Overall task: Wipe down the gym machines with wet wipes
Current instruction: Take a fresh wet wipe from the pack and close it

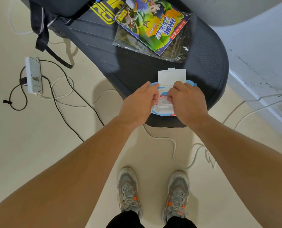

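A blue and white wet wipe pack (161, 111) lies at the near end of a dark treadmill deck (207, 63), its white flip lid (171, 76) standing open. My left hand (140, 101) rests on the pack's left side and holds it down, fingers curled at the opening. My right hand (186, 99) covers the pack's right side, its fingertips pinching a white wipe (163, 101) at the opening. Most of the wipe is hidden under both hands.
A colourful comic book in a clear plastic sleeve (151, 25) lies farther up the deck, beside a black backpack (54, 12). A white power strip (33, 74) and several black and white cables cross the floor. A grey wall (260, 46) runs on the right.
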The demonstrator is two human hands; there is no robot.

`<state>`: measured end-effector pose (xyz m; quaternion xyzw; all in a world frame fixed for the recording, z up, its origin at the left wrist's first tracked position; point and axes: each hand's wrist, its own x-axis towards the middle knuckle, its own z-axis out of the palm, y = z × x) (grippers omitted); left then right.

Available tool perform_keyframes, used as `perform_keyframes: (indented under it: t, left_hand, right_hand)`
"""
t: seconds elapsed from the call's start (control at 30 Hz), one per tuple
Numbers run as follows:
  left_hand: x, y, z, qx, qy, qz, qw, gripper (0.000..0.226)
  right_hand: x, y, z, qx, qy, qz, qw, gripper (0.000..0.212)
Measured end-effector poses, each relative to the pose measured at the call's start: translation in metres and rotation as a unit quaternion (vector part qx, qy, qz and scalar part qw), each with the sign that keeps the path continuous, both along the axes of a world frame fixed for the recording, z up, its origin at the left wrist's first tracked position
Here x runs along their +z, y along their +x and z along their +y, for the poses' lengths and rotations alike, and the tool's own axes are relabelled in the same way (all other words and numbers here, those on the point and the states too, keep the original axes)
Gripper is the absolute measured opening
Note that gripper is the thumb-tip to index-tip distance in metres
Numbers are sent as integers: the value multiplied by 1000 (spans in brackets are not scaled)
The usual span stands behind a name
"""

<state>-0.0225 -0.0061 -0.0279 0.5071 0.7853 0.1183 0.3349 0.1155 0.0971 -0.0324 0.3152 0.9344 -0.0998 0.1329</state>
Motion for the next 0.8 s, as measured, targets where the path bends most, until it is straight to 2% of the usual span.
perform_keyframes:
  t: [0.1, 0.3, 0.5, 0.7, 0.8]
  left_hand:
    - [0, -1, -1, -1, 1, -5, 1000, 17]
    - [3, 0, 1, -3, -4, 0, 1000, 14]
    - [7, -1, 1, -9, -19, -7, 1000, 15]
    - [9, 6, 2, 33, 0, -8, 999, 15]
    - [9, 8, 3, 43, 4, -15, 999, 11]
  right_hand:
    - [4, 0, 0, 15, -17, -13, 1000, 51]
    - [15, 3, 6, 1, -67, -37, 997, 52]
    - [19, 6, 13, -35, -94, -31, 995, 40]
    - [13, 11, 10, -62, -93, 35, 993, 23]
    - [13, 14, 8, -63, -101, 60, 991, 31]
